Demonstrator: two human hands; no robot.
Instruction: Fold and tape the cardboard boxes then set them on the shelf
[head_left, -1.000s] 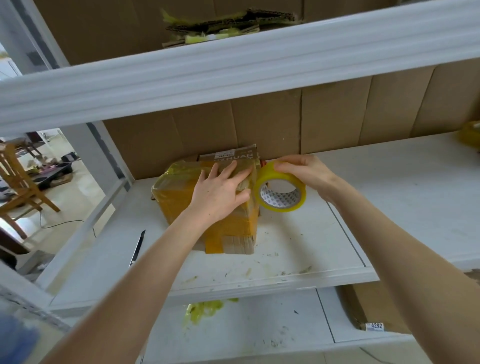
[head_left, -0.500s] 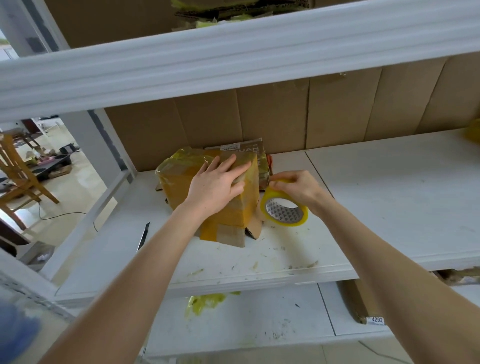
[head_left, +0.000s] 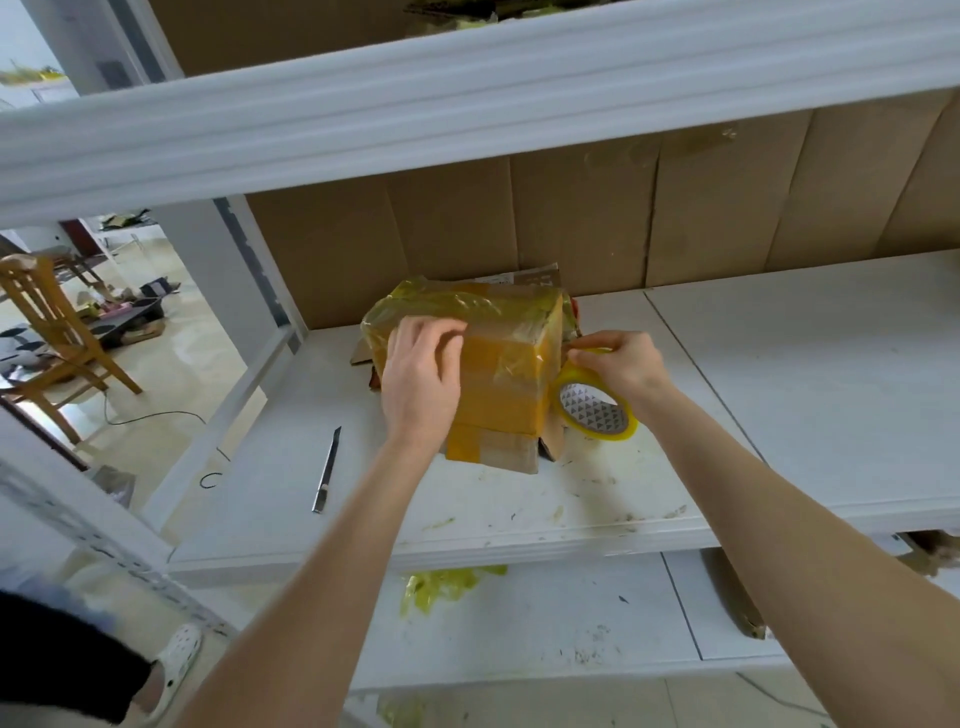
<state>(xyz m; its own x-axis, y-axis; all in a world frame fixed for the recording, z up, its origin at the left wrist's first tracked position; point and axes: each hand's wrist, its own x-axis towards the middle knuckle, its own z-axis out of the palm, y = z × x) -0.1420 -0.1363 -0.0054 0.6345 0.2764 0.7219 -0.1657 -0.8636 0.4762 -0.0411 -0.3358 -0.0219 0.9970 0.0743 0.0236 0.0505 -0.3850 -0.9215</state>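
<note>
yellow tape already wraps the cardboard box (head_left: 511, 364), which sits on the middle shelf (head_left: 779, 395) toward its left end. draw the strip taut from the tape roll (head_left: 592, 415) and rub it flat over the box's right edge before cutting. your left hand (head_left: 421, 379) lies on the near face with fingers bent; whether they pinch or press, i can't tell. your right hand (head_left: 618, 364) grips the roll just right of the box.

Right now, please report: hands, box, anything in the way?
Left hand on taped box on shelf, fingers bent. Right hand holds tape roll beside it. Knife lies apart, left.
</note>
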